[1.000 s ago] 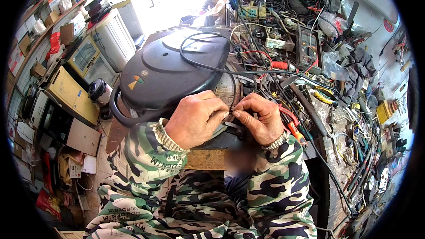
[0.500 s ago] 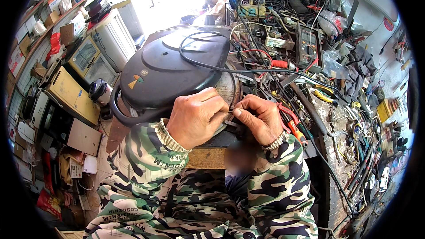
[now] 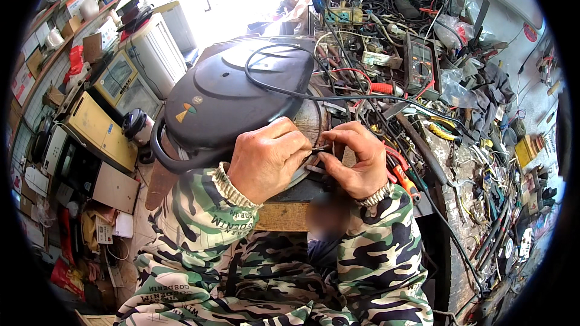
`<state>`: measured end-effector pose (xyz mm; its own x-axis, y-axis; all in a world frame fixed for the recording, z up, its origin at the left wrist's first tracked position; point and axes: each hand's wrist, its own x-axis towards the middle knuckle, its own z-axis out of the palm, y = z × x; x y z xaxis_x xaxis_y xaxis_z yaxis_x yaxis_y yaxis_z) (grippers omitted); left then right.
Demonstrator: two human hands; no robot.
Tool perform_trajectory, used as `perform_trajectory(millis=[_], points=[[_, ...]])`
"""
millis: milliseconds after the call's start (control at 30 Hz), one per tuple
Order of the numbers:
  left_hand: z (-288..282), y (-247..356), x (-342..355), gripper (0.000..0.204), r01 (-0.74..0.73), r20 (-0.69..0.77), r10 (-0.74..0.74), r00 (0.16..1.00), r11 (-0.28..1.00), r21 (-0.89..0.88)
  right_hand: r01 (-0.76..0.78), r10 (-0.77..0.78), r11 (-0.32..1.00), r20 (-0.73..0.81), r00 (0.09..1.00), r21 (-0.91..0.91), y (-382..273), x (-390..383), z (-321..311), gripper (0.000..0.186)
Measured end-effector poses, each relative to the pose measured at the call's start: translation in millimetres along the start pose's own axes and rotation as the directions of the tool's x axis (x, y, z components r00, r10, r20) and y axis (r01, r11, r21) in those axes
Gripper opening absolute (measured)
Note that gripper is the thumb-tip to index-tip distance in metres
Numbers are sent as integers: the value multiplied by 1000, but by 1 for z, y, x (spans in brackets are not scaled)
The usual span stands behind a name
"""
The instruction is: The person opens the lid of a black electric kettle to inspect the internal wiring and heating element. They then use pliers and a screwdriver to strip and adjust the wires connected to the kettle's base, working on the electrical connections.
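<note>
A large black appliance point(image 3: 223, 93) with a domed lid and a loop handle lies in front of me. At its near right edge my left hand point(image 3: 266, 160) is closed, thumb and forefinger pinching a thin wire-like piece point(image 3: 319, 148) whose short end sticks out to the right. My right hand point(image 3: 359, 160) faces it, with forefinger and thumb parted around the tip of that piece. Most of the piece is hidden by my fingers. A black cable point(image 3: 362, 96) loops over the lid and runs off to the right.
Tangled cables and tools cover the bench on the right, with a multimeter point(image 3: 421, 63), red-handled pliers point(image 3: 396, 157), a red-orange screwdriver point(image 3: 406, 184) and yellow-handled pliers point(image 3: 444, 131). The bench's wooden edge point(image 3: 281, 216) is close to me. Cabinets and a white-and-black container point(image 3: 138, 125) stand left.
My right forefinger and thumb have moved apart from a closed pinch, and the forefinger is raised. My left hand stays nearly in place at the appliance's edge.
</note>
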<state>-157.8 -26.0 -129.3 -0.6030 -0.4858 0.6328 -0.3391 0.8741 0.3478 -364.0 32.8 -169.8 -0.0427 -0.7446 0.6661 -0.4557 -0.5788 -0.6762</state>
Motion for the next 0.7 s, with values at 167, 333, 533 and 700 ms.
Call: perform_trajectory(millis=[167, 333, 533, 700], points=[[0, -1, -1, 14, 17, 12, -17, 1000, 1000, -9, 102, -103, 991, -3, 995, -84, 3, -2, 5, 27], [0, 1, -1, 14, 22, 9, -22, 1000, 1000, -17, 87, -85, 993, 28, 996, -84, 1, -3, 3, 18], [0, 3, 1, 13, 4, 4, -4, 1000, 1000, -21, 26, -25, 999, 55, 998, -32, 4, -5, 4, 9], [2, 5, 3, 13, -61, -21, 60, 998, 998, -21, -67, 61, 997, 167, 984, 31, 4, -5, -1, 16]])
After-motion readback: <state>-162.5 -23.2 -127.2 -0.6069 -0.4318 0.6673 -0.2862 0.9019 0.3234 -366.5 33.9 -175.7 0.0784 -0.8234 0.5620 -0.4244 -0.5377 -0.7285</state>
